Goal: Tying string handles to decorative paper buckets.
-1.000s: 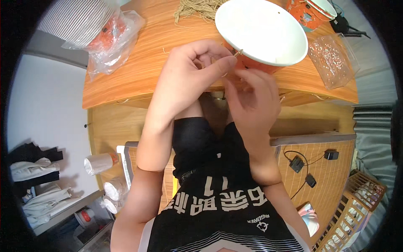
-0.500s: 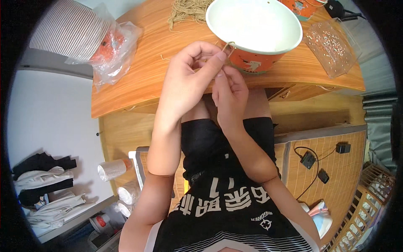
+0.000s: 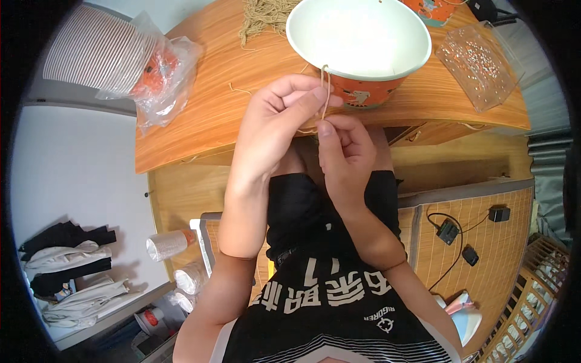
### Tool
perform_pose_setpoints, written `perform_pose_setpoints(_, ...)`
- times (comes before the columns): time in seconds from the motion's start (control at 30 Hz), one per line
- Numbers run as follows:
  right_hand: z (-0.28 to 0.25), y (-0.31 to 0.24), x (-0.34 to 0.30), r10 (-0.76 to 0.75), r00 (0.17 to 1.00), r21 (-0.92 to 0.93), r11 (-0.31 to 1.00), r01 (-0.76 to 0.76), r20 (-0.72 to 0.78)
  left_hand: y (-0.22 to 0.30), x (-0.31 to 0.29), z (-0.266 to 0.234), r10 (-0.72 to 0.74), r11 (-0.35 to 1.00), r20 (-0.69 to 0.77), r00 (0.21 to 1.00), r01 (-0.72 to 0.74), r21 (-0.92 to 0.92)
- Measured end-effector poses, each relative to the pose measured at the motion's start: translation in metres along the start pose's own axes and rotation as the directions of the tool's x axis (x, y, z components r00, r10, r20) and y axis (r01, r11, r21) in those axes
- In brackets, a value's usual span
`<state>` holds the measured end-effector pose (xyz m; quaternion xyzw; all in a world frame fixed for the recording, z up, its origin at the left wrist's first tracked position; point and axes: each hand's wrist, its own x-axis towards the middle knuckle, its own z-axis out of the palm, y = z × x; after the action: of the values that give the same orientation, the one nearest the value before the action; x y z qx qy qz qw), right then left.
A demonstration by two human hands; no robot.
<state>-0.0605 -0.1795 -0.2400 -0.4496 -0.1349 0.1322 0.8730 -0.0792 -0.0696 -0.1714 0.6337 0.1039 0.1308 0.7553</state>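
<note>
A thin tan string (image 3: 327, 100) passes through the near side of an orange paper bucket (image 3: 363, 91) with a white inside, just under its rim. My left hand (image 3: 281, 115) pinches the string between thumb and fingers close to the bucket wall. Lower and to the right, my right hand (image 3: 348, 145) grips the string's lower part between thumb and forefinger. Between the two hands the string runs nearly straight. Its tail below the right thumb is mostly hidden.
A heap of tan strings (image 3: 266, 17) lies at the back of the wooden table (image 3: 212, 78). Bagged stacked buckets (image 3: 100, 51) stand at the left. On the right are a clear box of small shiny pieces (image 3: 475, 63) and another orange bucket (image 3: 433, 11).
My right hand has moved down and to the right, drawing out a longer stretch of string from the bucket. My left hand has shifted slightly down, and the view has moved a little.
</note>
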Motion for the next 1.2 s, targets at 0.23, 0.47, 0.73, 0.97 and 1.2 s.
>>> perform_pose_setpoints(0.23,-0.003,0.005,0.013,-0.189,0.982,-0.129,0.973,0.189,0.014,0.000,-0.004,0.002,-0.013,0.987,0.051,0.999,0.021,-0.159)
perform_pose_setpoints(0.47,-0.007,0.000,0.013,-0.169,0.985,-0.224,0.962,0.157,-0.040,-0.008,0.000,-0.001,0.016,0.996,-0.003,1.000,-0.016,-0.083)
perform_pose_setpoints(0.73,-0.015,0.009,0.015,-0.273,0.962,-0.411,0.874,0.261,0.030,0.000,0.005,0.004,0.094,0.989,-0.105,0.990,-0.081,0.121)
perform_pose_setpoints(0.97,-0.014,0.000,0.017,-0.103,0.994,-0.179,0.979,0.097,-0.025,0.003,-0.006,-0.007,0.325,0.868,-0.196,0.925,-0.210,0.450)
perform_pose_setpoints(1.2,-0.010,-0.022,0.021,0.096,0.994,0.142,0.986,-0.087,-0.055,0.010,-0.015,-0.005,0.448,0.665,-0.152,0.881,-0.215,0.715)
